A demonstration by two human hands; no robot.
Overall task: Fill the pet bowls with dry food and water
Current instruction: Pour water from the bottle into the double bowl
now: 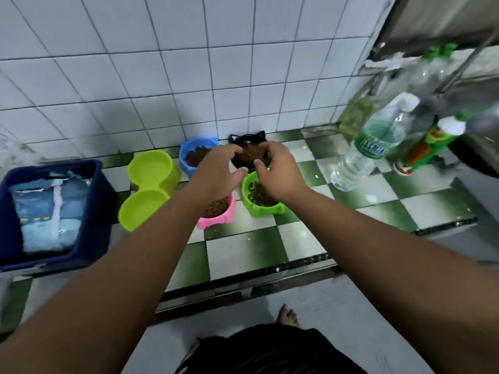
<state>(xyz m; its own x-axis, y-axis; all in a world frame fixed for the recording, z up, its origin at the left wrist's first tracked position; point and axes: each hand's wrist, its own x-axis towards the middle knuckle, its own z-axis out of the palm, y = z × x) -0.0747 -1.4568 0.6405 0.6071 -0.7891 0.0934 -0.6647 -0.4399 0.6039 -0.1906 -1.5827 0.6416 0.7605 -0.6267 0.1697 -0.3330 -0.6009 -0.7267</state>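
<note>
White square tiles cover the wall (162, 63), and the floor (243, 247) below has green and white squares like a checkerboard. Five pet bowls sit close together by the wall. A blue bowl (186, 153), a black bowl (251, 155), a pink bowl (218, 214) and a green bowl (256, 195) all have brown dry food in them. A lime double bowl (148, 184) sits to their left with no food in it. A dark blue basket (54, 211) with a pale blue bag (48, 209) inside stands further left. A water bottle (370, 149) with a green label leans at the right.

Both hands reach over the bowls. The left hand (216, 171) and the right hand (275, 171) have curled, half-open fingers around the black bowl, one on each side. It is hard to tell if they grip it or only touch it.
</note>
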